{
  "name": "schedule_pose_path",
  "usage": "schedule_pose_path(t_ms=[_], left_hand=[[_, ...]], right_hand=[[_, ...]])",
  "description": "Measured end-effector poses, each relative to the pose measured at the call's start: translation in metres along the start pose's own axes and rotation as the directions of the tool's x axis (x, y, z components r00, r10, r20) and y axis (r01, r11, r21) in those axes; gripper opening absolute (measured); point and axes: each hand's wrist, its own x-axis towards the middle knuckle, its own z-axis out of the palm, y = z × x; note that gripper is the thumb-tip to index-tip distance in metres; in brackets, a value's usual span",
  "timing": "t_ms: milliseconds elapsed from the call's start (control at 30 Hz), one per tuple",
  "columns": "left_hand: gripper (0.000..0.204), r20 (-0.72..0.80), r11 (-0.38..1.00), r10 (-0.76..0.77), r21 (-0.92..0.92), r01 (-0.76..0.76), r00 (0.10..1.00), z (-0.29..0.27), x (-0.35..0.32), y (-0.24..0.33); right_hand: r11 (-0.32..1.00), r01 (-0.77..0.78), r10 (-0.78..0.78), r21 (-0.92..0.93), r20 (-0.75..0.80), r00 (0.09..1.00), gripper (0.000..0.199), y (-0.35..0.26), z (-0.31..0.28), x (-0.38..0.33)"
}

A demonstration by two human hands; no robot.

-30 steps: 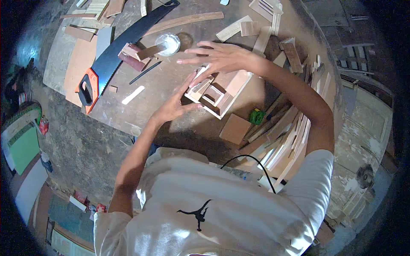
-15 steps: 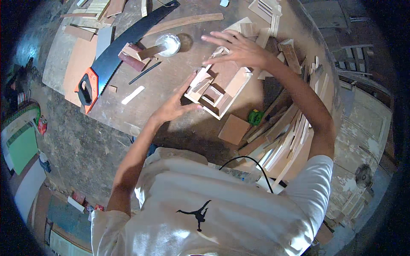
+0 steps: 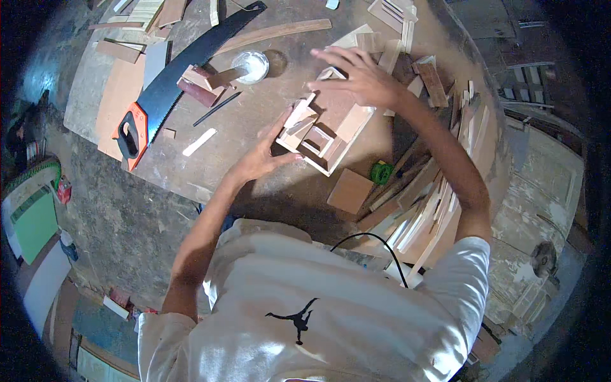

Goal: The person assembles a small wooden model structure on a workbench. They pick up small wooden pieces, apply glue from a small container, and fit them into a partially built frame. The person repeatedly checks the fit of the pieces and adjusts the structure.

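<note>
While both hands, left hand (image 3: 262, 159) and right hand (image 3: 359, 79), are lying open-fingered against the small wooden frame (image 3: 324, 130), gentle even pressure is keeping it square.

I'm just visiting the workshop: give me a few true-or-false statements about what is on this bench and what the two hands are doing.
1. The left hand touches the small wooden compartment frame. True.
2. The right hand grips the orange-handled hand saw. False: the saw lies untouched on the left of the round wooden table; the right hand rests on the frame's far side.
3. A small green object lies right of the frame. True.
4. The round white lid sits inside the frame. False: it lies apart on the table, beyond the frame.
</note>
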Motion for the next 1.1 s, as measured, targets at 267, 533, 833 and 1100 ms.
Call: schedule_pose_path(t_ms=[267,533,833,1100], left_hand=[[0.071,-0.404,0.972,0.235,0.082,-0.22,0.884,0.015,-0.011,-0.009],[0.03,-0.515,0.941,0.307,0.292,-0.173,0.8,0.017,-0.017,-0.004],[0.022,-0.518,0.942,0.293,0.302,-0.149,0.804,0.02,-0.017,0.004],[0.02,-0.544,0.944,0.291,0.299,-0.143,0.787,0.023,-0.015,0.008]], right_hand=[[0.602,-0.397,0.686,0.693,-0.194,0.701,0.075,-0.117,0.013,-0.016],[0.466,-0.425,0.851,0.776,-0.262,0.455,0.1,-0.193,0.047,0.025],[0.497,-0.474,0.852,0.727,-0.305,0.426,0.091,-0.194,0.053,0.028],[0.511,-0.484,0.844,0.71,-0.311,0.436,0.088,-0.193,0.043,0.028]])
